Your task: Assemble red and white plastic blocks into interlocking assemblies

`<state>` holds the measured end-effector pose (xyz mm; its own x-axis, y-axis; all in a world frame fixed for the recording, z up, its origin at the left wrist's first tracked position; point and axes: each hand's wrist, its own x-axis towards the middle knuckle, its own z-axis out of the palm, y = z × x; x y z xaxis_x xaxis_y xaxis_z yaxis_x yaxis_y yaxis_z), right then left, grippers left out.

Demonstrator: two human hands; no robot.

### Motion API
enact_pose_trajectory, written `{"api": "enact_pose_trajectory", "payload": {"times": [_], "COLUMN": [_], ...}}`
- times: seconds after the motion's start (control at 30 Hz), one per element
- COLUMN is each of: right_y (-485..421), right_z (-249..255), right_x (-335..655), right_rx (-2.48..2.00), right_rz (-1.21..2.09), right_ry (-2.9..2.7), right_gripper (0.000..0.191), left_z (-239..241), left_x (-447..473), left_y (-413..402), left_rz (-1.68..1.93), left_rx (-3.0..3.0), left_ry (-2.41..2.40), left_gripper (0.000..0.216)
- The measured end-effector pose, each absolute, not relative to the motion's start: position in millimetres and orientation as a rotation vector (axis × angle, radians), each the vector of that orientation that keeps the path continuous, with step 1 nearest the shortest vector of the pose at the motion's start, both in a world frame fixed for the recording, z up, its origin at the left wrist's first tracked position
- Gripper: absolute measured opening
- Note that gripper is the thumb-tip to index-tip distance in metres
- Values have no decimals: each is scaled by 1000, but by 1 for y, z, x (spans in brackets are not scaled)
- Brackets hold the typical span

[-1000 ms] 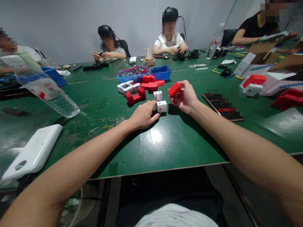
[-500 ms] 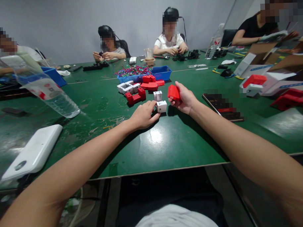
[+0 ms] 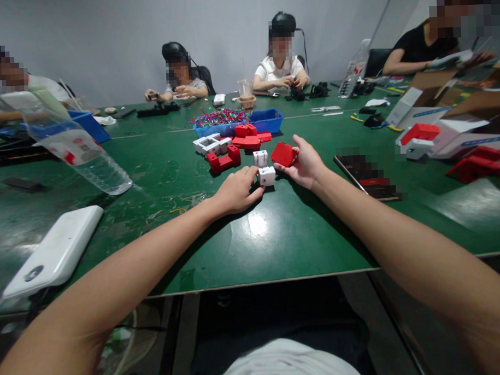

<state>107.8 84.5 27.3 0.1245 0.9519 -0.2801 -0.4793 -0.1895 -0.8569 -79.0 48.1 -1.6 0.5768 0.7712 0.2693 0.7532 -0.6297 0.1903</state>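
Note:
My right hand [image 3: 304,162] holds a red plastic block [image 3: 283,154] between thumb and fingers, just above the table. The fingers of my left hand [image 3: 238,190] are closed on a small white plastic block [image 3: 267,176] that rests on the green table. Right behind it stands another white block [image 3: 260,158]. Farther left lie a red U-shaped bracket [image 3: 224,160], a white frame-like part [image 3: 211,144] and several red plastic parts [image 3: 248,137] in a loose group.
Behind the parts is a blue bin [image 3: 268,121] with colourful wires [image 3: 223,117]. A phone [image 3: 366,178] lies right; a tilted water bottle [image 3: 82,144] and a white power bank [image 3: 57,249] are left. Cardboard boxes [image 3: 419,97] stand at right. Several people sit around the table.
The red block has turned in my right hand, showing a broad flat face, and shifted slightly left. My left hand and the white block have stayed in place.

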Motion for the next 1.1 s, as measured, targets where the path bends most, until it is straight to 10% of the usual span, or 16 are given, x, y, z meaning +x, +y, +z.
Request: {"api": "enact_pose_trajectory", "payload": {"times": [0.2, 1.1], "right_y": [86, 75], "right_z": [23, 23], "right_x": [108, 105], "right_rx": [-1044, -1295], "right_rz": [1355, 1023], "right_ry": [-670, -1074], "right_gripper": [9, 18], "left_z": [-2, 0], "left_x": [-79, -79], "left_y": [48, 47], "left_rz": [507, 503], "left_rx": [2730, 2730], "left_ry": [1337, 1326], "left_gripper": [29, 28]}}
